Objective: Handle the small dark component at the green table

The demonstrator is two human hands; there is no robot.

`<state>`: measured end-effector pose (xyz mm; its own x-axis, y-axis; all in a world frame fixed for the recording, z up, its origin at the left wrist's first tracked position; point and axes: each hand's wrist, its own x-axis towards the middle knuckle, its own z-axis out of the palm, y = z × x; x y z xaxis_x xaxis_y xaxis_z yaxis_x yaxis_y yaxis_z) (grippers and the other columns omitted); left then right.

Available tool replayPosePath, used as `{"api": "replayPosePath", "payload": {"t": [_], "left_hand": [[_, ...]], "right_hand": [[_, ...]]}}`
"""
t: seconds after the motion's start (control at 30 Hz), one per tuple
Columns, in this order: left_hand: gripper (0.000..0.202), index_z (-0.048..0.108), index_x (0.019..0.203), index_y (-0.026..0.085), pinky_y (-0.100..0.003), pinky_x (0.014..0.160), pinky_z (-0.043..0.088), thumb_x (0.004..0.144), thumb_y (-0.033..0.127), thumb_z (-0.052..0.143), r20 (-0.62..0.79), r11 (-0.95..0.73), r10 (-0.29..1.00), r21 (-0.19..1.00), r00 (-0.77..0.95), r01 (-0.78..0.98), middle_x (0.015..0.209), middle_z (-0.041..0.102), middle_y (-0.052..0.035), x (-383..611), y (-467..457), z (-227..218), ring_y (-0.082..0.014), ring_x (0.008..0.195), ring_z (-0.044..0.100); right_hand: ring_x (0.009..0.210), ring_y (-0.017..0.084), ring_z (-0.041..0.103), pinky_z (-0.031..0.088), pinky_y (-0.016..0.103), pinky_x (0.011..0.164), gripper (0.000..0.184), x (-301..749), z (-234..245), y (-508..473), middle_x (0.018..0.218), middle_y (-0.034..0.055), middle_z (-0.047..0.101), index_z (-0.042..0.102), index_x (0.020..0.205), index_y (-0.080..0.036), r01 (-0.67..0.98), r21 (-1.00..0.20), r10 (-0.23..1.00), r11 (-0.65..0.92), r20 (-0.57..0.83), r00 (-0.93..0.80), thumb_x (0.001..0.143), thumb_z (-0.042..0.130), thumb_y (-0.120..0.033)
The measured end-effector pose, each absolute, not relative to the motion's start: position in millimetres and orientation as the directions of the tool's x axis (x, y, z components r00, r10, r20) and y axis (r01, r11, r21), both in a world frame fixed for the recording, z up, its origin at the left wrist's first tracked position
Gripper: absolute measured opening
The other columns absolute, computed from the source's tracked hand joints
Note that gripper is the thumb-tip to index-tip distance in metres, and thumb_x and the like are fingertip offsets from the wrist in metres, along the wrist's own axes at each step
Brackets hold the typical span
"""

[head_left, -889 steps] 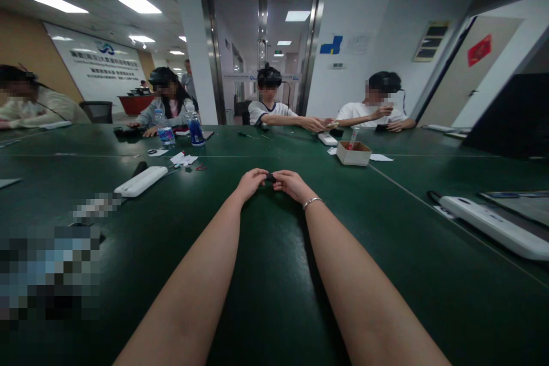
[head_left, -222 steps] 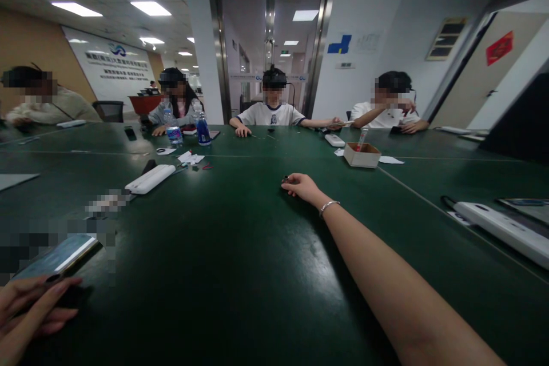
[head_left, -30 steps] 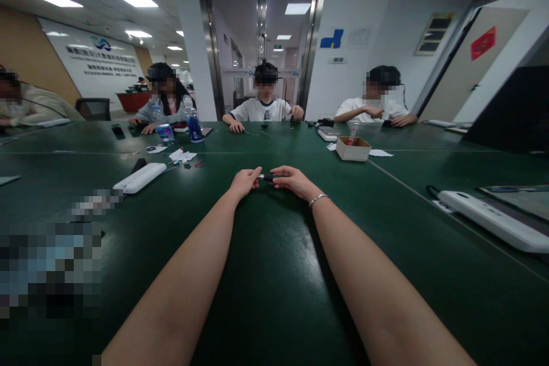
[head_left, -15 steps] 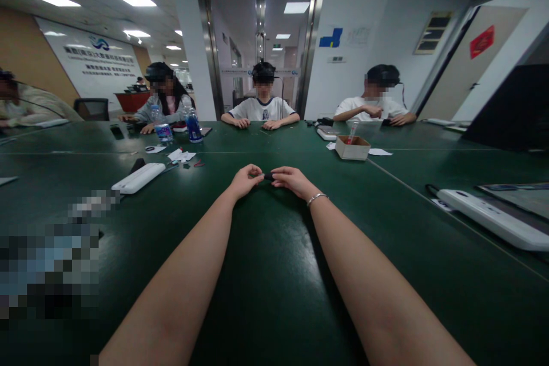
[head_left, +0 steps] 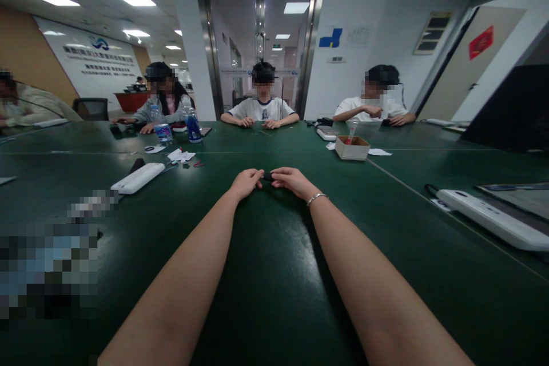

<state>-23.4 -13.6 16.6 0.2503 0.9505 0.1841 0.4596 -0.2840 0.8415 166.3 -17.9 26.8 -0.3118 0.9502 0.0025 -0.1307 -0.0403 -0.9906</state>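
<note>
A small black object [head_left: 267, 176], too small to identify, sits between my two hands just above the dark green table [head_left: 266, 229]. My right hand [head_left: 294, 181] pinches its right end between thumb and fingers. At its left end are the closed thumb and fingertips of my left hand [head_left: 247, 184], gripping a small lighter tip. My fingers partly cover the object. A silver bracelet [head_left: 317, 199] circles my right wrist.
Left of my hands lies a white elongated device [head_left: 138, 178], near paper scraps [head_left: 180, 155] and two bottles [head_left: 194, 127]. To the right are an open small box [head_left: 352, 148] and another white device [head_left: 491, 218]. Several people sit around the table.
My left hand's fingers have shifted and lowered slightly at the object's left end. My right hand has stayed almost still on the black object.
</note>
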Motion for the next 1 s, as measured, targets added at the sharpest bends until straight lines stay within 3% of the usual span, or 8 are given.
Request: {"api": "replayPosePath", "payload": {"t": [0.17, 0.27, 0.5, 0.63, 0.77, 1.0], "left_hand": [[0.024, 0.060, 0.087, 0.016, -0.027, 0.070, 0.044, 0.078, 0.038, 0.057, 0.265, -0.344, 0.927, 0.885, 0.266, 0.315, 0.077, 0.064, -0.0035, -23.7, -17.0, 17.5, -0.0148, 0.073, 0.059], [0.025, 0.059, 0.090, 0.016, -0.028, 0.077, 0.044, 0.071, 0.032, 0.065, 0.290, -0.350, 0.923, 0.907, 0.252, 0.236, 0.087, 0.064, -0.0051, -21.9, -20.2, 20.0, -0.0151, 0.081, 0.059], [0.028, 0.058, 0.096, 0.016, -0.024, 0.058, 0.040, 0.084, 0.039, 0.048, 0.182, -0.231, 0.967, 0.921, 0.178, 0.315, 0.067, 0.058, -0.0010, -18.3, -19.4, 21.0, -0.0112, 0.057, 0.051], [0.022, 0.058, 0.095, 0.017, -0.023, 0.057, 0.039, 0.077, 0.029, 0.057, 0.206, -0.247, 0.966, 0.913, 0.155, 0.325, 0.074, 0.060, -0.0011, -18.8, -17.2, 20.1, -0.0118, 0.064, 0.053], [0.027, 0.057, 0.095, 0.016, -0.024, 0.055, 0.038, 0.082, 0.038, 0.048, 0.151, -0.195, 0.976, 0.929, 0.158, 0.315, 0.070, 0.059, -0.0017, -19.5, -16.7, 21.0, -0.0120, 0.058, 0.051], [0.025, 0.058, 0.099, 0.016, -0.024, 0.057, 0.038, 0.080, 0.032, 0.052, 0.170, -0.216, 0.971, 0.923, 0.167, 0.318, 0.068, 0.058, -0.0008, -19.6, -17.1, 20.9, -0.0122, 0.059, 0.051]], "right_hand": [[0.059, 0.010, 0.064, 0.056, 0.014, 0.057, 0.016, 166.5, 27.3, -18.3, 0.073, 0.0061, 0.067, 0.066, 0.089, -0.009, -0.122, -0.992, 0.946, -0.033, 0.008, -0.324, 0.078, 0.064, 0.002], [0.058, 0.010, 0.064, 0.056, 0.014, 0.056, 0.012, 166.5, 26.6, -16.9, 0.071, 0.0063, 0.067, 0.065, 0.087, -0.009, -0.120, -0.992, 0.950, -0.046, -0.007, -0.311, 0.078, 0.065, 0.000], [0.056, 0.010, 0.063, 0.056, 0.014, 0.055, 0.012, 166.3, 26.1, -16.1, 0.069, 0.0060, 0.066, 0.066, 0.089, -0.008, -0.120, -0.992, 0.949, -0.044, -0.004, -0.315, 0.079, 0.065, -0.001], [0.056, 0.009, 0.063, 0.055, 0.013, 0.055, 0.012, 166.1, 26.9, -17.0, 0.069, 0.0060, 0.066, 0.066, 0.088, -0.008, -0.109, -0.993, 0.951, -0.046, -0.009, -0.310, 0.079, 0.065, -0.001], [0.056, 0.009, 0.063, 0.055, 0.013, 0.055, 0.012, 166.3, 27.8, -18.3, 0.069, 0.0063, 0.066, 0.065, 0.089, -0.008, -0.115, -0.992, 0.949, -0.046, -0.008, -0.316, 0.080, 0.062, 0.001], [0.055, 0.009, 0.063, 0.055, 0.013, 0.054, 0.013, 166.0, 28.3, -18.7, 0.068, 0.0061, 0.066, 0.065, 0.089, -0.008, -0.107, -0.993, 0.950, -0.045, -0.009, -0.313, 0.080, 0.063, 0.000]]}}
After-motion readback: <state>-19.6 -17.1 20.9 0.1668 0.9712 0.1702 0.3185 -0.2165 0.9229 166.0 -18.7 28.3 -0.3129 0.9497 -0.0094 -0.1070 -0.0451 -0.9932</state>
